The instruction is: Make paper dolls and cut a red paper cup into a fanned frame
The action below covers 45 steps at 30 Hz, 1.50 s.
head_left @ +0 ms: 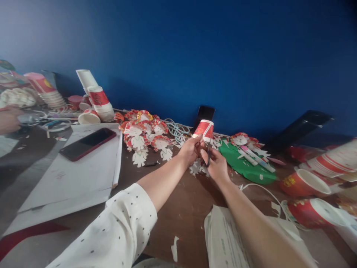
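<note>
My left hand [190,151] pinches a red and white paper cup [205,130], its white base turned up and away from me. Close on the right, my right hand [218,163] is closed around dark-handled scissors [208,155]; their blades are hard to make out against the cup. White paper scraps [198,168] lie on the table just below both hands. Behind the cup a dark phone [205,112] leans on the blue wall. To the left is a heap of paper figures [138,141] with white bodies and red frilled edges.
A green round mat [237,163] carries pens and more paper figures. On the left, a phone [88,143] rests on a white board [64,178], with stacked paper cups [100,102] behind. More cups [305,182] are at right. Another person's hand [9,120] shows far left.
</note>
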### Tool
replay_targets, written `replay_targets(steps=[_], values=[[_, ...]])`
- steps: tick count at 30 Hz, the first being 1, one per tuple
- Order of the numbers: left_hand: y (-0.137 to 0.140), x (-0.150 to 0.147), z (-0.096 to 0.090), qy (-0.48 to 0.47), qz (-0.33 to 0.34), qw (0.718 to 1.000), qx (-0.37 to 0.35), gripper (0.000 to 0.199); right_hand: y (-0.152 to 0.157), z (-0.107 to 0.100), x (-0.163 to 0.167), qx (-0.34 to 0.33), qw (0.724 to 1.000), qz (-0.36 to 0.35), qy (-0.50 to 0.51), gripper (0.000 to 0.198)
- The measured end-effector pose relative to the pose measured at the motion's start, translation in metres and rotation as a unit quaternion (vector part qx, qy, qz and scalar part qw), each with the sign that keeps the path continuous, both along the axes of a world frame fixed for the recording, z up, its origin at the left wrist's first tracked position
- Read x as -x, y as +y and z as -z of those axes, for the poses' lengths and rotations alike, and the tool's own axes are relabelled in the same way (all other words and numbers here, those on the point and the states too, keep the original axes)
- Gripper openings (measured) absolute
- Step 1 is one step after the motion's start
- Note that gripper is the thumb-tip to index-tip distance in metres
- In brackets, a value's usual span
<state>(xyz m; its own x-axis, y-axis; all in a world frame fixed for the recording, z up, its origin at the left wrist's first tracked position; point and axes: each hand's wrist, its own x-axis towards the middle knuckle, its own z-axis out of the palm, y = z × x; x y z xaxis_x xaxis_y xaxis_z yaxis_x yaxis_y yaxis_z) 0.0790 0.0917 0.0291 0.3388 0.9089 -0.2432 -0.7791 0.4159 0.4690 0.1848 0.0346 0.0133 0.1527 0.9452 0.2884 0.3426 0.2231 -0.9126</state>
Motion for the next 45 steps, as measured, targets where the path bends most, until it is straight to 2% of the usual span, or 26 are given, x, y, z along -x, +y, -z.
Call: replay_targets(steps=[6, 12, 23, 30, 41, 45], values=[[0.000, 0.002, -0.006, -0.012, -0.032, 0.999, -0.019, 0.016, -0.001, 0.005, 0.000, 0.005, 0.999, -0.034, -0.011, 0.035], [0.002, 0.001, -0.005, -0.010, -0.057, 0.998, -0.004, 0.015, -0.004, 0.004, -0.001, 0.003, 0.996, -0.009, -0.093, 0.033], [0.003, -0.004, -0.001, -0.030, -0.041, 0.998, -0.022, 0.016, -0.002, 0.005, -0.003, 0.008, 0.994, 0.007, -0.113, 0.030], [0.006, -0.003, 0.006, -0.005, -0.028, 0.999, -0.036, 0.018, -0.002, 0.006, -0.002, -0.002, 0.994, 0.011, -0.112, 0.031], [0.004, -0.006, 0.008, 0.009, -0.059, 0.998, -0.025, 0.025, -0.004, 0.006, -0.001, -0.038, 0.990, 0.008, -0.134, 0.029], [0.003, -0.007, 0.014, 0.015, -0.018, 0.998, -0.055, 0.029, -0.005, 0.002, 0.000, -0.030, 0.993, 0.014, -0.110, 0.029]])
